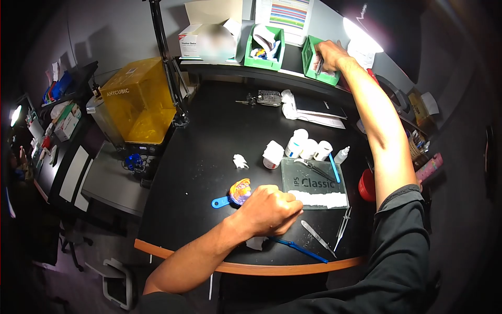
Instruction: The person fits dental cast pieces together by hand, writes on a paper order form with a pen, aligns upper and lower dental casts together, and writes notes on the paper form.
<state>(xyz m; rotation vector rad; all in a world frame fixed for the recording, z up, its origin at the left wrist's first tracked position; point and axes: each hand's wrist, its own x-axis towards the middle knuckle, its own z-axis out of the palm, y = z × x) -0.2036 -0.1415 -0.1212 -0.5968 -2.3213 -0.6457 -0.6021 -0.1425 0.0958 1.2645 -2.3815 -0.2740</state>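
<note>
My left hand [272, 210] is closed in a fist above the front of the black table; what it holds, if anything, is hidden. Beside it lies a blue-handled impression tray [240, 192] with orange and purple material. A small white piece [256, 242] and a blue handle [300, 250] show just below the fist. My right hand [333, 55] reaches into the right green bin [309, 52] on the shelf, fingers curled downward around something I cannot make out. A glass slab [314, 180] marked "IPS Classic" carries a white strip, tweezers [312, 168] and a blue stick [334, 168].
White bottles [295, 144] stand behind the slab. A scalpel [318, 238] and a thin metal tool [342, 230] lie at its front. Another green bin [265, 63] and an open box [209, 44] sit on the shelf. A lamp arm [167, 57] rises beside a yellow cover [137, 99].
</note>
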